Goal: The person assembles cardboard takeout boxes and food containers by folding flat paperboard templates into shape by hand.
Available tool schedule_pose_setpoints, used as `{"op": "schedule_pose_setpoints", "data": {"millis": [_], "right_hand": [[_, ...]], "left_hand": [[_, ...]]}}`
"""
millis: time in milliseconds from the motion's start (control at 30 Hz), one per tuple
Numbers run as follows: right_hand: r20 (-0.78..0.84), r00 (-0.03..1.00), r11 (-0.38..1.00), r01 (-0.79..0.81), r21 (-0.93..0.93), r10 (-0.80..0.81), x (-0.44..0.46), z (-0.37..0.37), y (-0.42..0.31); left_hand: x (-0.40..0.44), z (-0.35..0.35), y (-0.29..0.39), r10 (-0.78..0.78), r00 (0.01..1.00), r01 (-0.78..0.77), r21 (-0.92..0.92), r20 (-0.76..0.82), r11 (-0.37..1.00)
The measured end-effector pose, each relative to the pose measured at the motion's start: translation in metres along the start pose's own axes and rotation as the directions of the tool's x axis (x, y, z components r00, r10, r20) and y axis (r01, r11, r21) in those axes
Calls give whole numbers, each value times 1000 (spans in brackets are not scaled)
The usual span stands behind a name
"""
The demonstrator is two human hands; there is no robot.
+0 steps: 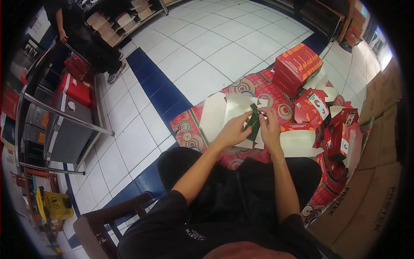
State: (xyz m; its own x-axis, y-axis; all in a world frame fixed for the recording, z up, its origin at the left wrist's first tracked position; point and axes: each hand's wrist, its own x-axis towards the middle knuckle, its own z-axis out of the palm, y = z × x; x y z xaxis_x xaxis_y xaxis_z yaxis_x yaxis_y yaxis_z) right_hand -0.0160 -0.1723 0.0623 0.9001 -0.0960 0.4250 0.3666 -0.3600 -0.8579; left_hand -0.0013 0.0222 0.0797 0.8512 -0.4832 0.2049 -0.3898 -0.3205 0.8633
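Observation:
In front of me on the low table lies a partly unfolded cardboard box [214, 113], its white inside facing up and a dark green panel [254, 126] standing between my hands. My left hand [236, 129] has its fingers and thumb closed on the green panel from the left. From the right, my right hand [271, 126] pinches the panel's upper edge with bent fingers. Just right of that hand lies another open box [298, 140], white inside with a red edge. The fingers partly cover the panel's folds.
Red printed boxes [297, 69] stand stacked at the table's far right, with several loose red boxes [311, 108] nearer. A patterned red cloth [188, 129] covers the table. Brown cartons [366, 181] line the right side. Another person [86, 39] stands at upper left beside a metal-framed rack [69, 113].

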Motion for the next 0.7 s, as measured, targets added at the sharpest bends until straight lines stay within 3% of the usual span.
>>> {"op": "schedule_pose_setpoints", "data": {"millis": [200, 300, 400, 500, 567, 633, 700], "right_hand": [[88, 995, 998, -44, -41, 48, 0, -4, -5], [57, 998, 998, 41, -45, -38, 1, -1, 2], [97, 994, 998, -58, 10, 56, 1, -4, -7], [124, 992, 1000, -14, -27, 17, 1, -8, -4], [201, 975, 995, -99, 13, 95, 3, -12, -5], [144, 979, 984, -157, 82, 144, 1, -10, 18], [89, 976, 966, -209, 154, 198, -1, -6, 37]], "left_hand": [[3, -2, -5, -50, 994, 48, 16, 96, 999], [2, -10, 0, -100, 987, 95, 47, 125, 994], [3, -18, 14, -169, 968, 163, 44, 187, 986], [3, -15, -1, -66, 986, 53, 87, 152, 995], [3, -13, -11, -47, 992, 40, 65, 116, 997], [3, -17, -10, -33, 996, 29, 46, 80, 999], [6, -25, -6, -221, 973, 220, 32, 66, 975]]}}
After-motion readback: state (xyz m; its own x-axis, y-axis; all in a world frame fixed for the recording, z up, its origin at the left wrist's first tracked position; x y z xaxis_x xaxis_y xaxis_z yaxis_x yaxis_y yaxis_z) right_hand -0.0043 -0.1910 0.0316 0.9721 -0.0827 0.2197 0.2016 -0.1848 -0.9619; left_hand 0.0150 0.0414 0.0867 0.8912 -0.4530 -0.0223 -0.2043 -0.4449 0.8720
